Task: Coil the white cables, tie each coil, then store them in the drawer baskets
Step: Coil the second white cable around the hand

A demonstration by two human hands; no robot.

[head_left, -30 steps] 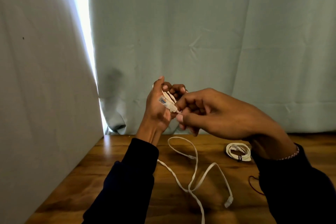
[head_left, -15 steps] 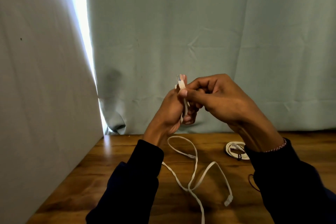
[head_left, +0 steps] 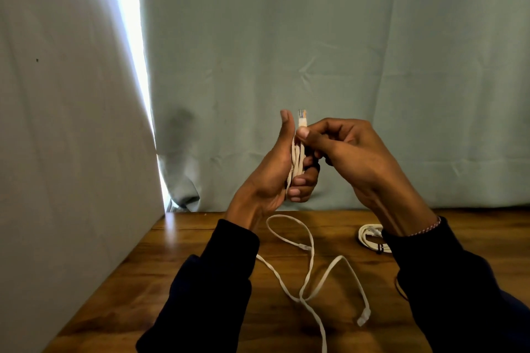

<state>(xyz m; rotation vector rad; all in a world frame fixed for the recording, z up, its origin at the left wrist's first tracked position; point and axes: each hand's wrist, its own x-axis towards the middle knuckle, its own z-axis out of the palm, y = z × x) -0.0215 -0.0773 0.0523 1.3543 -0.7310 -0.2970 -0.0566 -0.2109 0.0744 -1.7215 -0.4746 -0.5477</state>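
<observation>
- White cable (head_left: 296, 159) was up in the air above the wooden table (head_left: 177, 249), several turns bunched across the left palm.
- Its clear plug end (head_left: 302, 117) pointed straight up, just beside the left thumb.
- Left hand (head_left: 275, 175) gripped the bunch: fingers curled round the turns, thumb raised upright.
- Right hand (head_left: 341, 149) pinched the cable just under the plug, thumb and forefinger clenched on it, other fingers curled behind.
- The two hands were touching at the coil.
- The rest of the same cable appeared to trail down behind the left sleeve (head_left: 212, 281) onto the table, lying in loose crossing loops (head_left: 308, 269); other plug (head_left: 363, 318) lay flat near the front edge.
- Second white coil (head_left: 370, 236), already tied with a dark band, lay on the table, partly hidden behind the right sleeve (head_left: 447, 281).
- Thin bracelet (head_left: 427, 228) on the right wrist.
- Pale curtain (head_left: 315, 51) hung behind the table, bright gap (head_left: 132, 37) at its left.
</observation>
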